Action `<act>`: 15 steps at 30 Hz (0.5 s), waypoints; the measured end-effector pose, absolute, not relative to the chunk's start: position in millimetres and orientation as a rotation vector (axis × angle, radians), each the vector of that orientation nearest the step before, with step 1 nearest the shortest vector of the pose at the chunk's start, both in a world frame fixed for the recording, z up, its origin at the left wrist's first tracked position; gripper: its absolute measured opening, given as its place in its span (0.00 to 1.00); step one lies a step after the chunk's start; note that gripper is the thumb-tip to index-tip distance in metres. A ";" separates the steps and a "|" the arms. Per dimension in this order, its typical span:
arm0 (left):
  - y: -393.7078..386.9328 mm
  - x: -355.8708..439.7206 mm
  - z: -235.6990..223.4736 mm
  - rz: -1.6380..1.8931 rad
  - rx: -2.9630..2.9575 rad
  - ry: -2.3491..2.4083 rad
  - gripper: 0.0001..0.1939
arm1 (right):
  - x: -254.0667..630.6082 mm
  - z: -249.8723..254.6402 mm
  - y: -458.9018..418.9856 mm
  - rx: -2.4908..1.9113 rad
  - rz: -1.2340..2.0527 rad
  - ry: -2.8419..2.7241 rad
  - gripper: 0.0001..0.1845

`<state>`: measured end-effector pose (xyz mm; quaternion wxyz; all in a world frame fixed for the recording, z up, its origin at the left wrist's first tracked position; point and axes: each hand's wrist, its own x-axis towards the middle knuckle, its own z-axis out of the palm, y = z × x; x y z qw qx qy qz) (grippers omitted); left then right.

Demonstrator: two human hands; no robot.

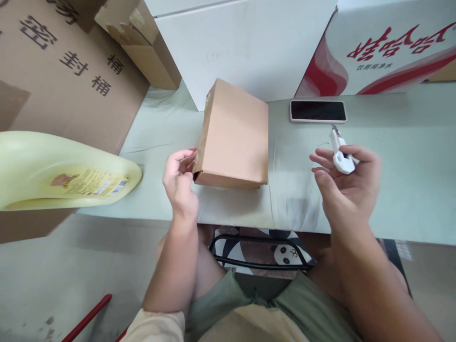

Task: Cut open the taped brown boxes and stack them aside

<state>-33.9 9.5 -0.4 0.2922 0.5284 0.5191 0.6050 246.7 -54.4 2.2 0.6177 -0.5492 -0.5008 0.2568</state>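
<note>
The cardboard box (235,135) is plain brown, the utility knife (342,161) white, the smartphone (318,111) black-screened with a pale pink rim. Pale green tablecloth (409,190); pale yellow bottle (32,166) left; far right, a white carton (402,59) with red swooshes and red lettering.

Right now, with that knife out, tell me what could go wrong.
The white utility knife could slip: the half-open right hand seems to hold it loosely. Its tip points toward the smartphone and might scratch it. The left hand, touching the cardboard box, could be nicked if cutting starts there.
</note>
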 end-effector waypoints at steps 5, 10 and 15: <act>11.5 -38.8 1.2 1.660 1.260 1.482 0.18 | 238.0 -13.9 -55.9 -1.293 0.687 -1.202 0.20; 14.0 -42.6 -6.3 1.473 1.289 1.510 0.26 | 220.2 -23.6 -56.8 -1.378 0.858 -1.321 0.24; 20.7 -39.3 -14.4 1.252 1.117 1.474 0.34 | 211.0 -33.1 -54.4 -1.397 0.907 -1.389 0.25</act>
